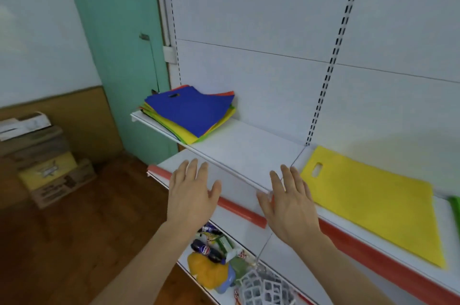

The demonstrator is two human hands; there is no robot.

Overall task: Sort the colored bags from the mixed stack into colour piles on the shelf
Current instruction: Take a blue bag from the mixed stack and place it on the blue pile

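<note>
A mixed stack of flat bags (189, 112) lies at the left end of the white shelf (249, 148), a blue bag on top, with yellow, green and orange edges under it. A single yellow bag (373, 202) lies flat on the shelf at the right, and a green edge (456, 210) shows at the frame's right border. My left hand (191, 192) and my right hand (291, 202) hover in front of the shelf edge, fingers straight and spread, holding nothing. The right hand is just left of the yellow bag.
A lower shelf (224, 262) holds bottles, a yellow toy and a white mesh basket. Red price strips run along the shelf fronts. Cardboard boxes (47, 163) are stacked on the wooden floor at the left, beside a green door.
</note>
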